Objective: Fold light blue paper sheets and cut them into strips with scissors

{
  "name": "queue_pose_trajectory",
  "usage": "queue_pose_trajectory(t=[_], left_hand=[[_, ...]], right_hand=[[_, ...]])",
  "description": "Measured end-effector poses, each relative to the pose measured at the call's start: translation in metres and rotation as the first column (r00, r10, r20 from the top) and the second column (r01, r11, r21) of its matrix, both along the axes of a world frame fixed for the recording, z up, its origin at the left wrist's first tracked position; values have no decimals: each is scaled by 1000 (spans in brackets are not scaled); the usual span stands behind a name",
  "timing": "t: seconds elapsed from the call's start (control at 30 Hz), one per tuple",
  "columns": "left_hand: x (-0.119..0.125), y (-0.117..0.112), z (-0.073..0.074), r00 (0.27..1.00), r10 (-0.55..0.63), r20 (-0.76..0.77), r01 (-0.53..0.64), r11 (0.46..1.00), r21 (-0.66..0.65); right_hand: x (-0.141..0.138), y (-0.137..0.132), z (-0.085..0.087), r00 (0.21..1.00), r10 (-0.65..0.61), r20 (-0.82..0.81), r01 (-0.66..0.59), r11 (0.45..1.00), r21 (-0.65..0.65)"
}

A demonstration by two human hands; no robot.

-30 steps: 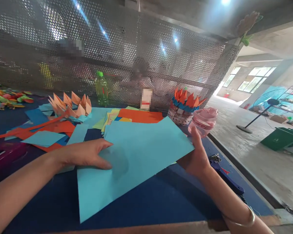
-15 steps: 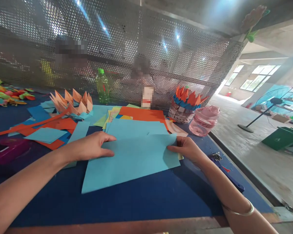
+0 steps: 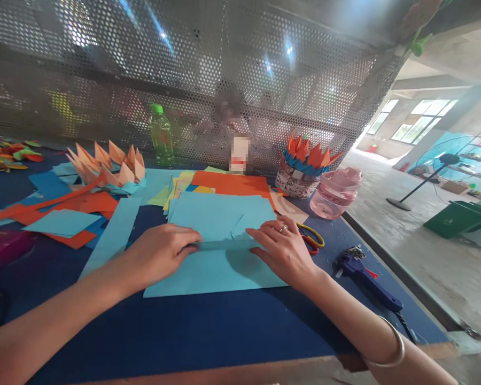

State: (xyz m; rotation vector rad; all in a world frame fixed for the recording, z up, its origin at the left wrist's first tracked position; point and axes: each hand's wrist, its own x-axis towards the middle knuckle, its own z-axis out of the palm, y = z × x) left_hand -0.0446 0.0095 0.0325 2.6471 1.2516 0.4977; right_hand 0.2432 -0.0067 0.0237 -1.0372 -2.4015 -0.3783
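A light blue paper sheet [image 3: 212,270] lies folded in half on the dark blue table [image 3: 184,331] in front of me. My left hand [image 3: 160,255] presses on the left part of the fold, fingers curled down onto the paper. My right hand [image 3: 282,248] rests flat on the right part of the fold with its fingers stretched out. Just beyond the fold lies a stack of more light blue sheets [image 3: 220,214].
Orange and yellow sheets [image 3: 232,184] lie behind the stack. Scissors [image 3: 312,238] and a blue glue gun [image 3: 364,278] are at right. A pink jar [image 3: 336,193], a paper crown on a basket [image 3: 302,171], a green bottle [image 3: 160,136] and orange folded crowns [image 3: 108,166] stand further back.
The blue sheet, held up and open a second ago, has been folded over and laid flat. Both hands have come down onto its fold line. Scissors now show at the right.
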Motion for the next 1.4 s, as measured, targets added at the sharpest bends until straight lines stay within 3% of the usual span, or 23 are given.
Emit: queue_pose_trajectory(t=[0.1, 0.23, 0.47, 0.8, 1.03, 1.4], left_hand=[[4, -7, -2, 985, -19, -171, 49, 984, 172], [14, -24, -12, 980, -70, -186, 132, 929, 347], [24, -44, -37, 970, -104, -220, 187, 898, 398], [20, -42, -34, 941, -130, -313, 264, 860, 437], [20, -45, -47, 988, -103, -119, 138, 929, 342], [26, -49, -55, 987, -120, 106, 63, 900, 432]], right_hand=[[0, 0, -8, 998, 47, 42, -48, 998, 31], [4, -5, -11, 985, 132, 114, -136, 990, 28], [1, -16, -8, 976, 147, 158, -156, 987, 44], [-3, -25, -7, 977, 155, 146, -156, 988, -1], [-3, -29, -11, 983, 163, 89, -164, 986, 4], [2, -34, -18, 976, 193, 105, -193, 981, -8]])
